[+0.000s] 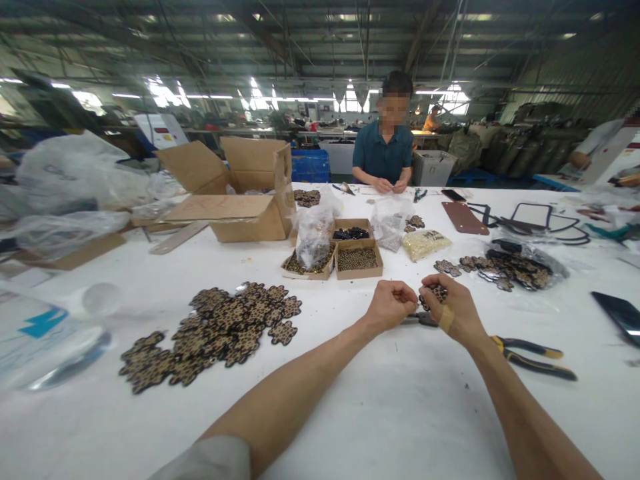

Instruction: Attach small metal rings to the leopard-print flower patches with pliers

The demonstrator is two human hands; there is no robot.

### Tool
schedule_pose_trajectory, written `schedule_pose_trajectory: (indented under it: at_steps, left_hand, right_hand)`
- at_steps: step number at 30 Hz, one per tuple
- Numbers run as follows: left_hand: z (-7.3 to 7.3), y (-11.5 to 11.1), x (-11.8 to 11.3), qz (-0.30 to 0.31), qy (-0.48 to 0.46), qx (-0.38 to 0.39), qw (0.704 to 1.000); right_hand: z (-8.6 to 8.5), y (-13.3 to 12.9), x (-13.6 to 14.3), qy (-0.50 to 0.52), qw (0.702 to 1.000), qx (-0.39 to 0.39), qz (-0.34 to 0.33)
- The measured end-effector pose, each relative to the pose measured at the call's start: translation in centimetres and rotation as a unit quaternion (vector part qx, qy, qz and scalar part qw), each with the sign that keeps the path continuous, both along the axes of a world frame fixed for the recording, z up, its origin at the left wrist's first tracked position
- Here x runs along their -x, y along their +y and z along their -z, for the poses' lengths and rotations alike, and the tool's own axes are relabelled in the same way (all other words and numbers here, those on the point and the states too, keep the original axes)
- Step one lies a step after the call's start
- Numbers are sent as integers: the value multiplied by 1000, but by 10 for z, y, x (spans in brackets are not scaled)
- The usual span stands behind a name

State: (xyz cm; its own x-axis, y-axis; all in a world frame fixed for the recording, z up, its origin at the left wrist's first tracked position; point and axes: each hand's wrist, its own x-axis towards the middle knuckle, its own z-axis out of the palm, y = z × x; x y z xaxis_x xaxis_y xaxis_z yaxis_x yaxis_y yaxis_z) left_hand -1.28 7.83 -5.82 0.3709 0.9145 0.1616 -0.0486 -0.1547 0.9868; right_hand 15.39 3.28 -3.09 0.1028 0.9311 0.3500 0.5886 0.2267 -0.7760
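My right hand [454, 308], with a tan bandage strip on it, grips a flower-shaped leopard-print patch [438, 292] with a dark edge. Close to its left side, my left hand [391, 305] is closed in a pinch; whatever is between its fingertips is too small to make out. Below both hands lies a pair of pliers [533, 353] with black and yellow handles, its middle hidden by my right hand and wrist. A large heap of similar flower patches [225, 327] spreads over the white table [350, 413] to the left.
Small cardboard boxes of brass-coloured pieces [359, 260] and black pieces [351, 233] stand ahead, beside a bag of pale pieces [425, 245]. More patches [525, 267] lie at right near a phone [620, 313]. A large open carton [250, 217] stands left; a co-worker [384, 150] works opposite.
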Motion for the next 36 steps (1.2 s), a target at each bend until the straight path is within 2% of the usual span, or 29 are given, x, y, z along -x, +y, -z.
schedule_pose_trajectory:
  at_steps: [5, 10, 15, 18, 22, 26, 28, 30, 36]
  left_hand:
    - [3, -3, -2, -45, 47, -16, 998]
    - [5, -5, -3, -105, 52, -25, 993]
    - [5, -11, -3, -136, 35, -54, 989]
    - [-1, -15, -3, -159, 14, -69, 985]
    - [-7, -18, -2, -178, -13, -89, 980]
    - [-9, -18, -2, -186, -32, -89, 978]
    - [-10, -18, -3, -184, -43, -91, 978]
    - [-11, -19, -3, -181, -50, -94, 978]
    - [-12, -20, -2, -188, -46, -95, 976]
  right_hand:
    - [3, 1, 2, -65, 996, -66, -8]
    - [4, -1, 3, -89, 991, -95, -32]
    - [-4, -10, 15, -57, 991, -116, -35]
    - [-8, -14, 24, 15, 993, -115, -31]
    - [-6, -11, 31, 170, 982, -88, -1]
    - [1, 0, 25, 359, 932, -51, 6]
    - [4, 4, 19, 411, 911, -31, -5]
    - [6, 6, 14, 423, 906, 3, -8]
    - [5, 5, 6, 369, 919, 131, -41]
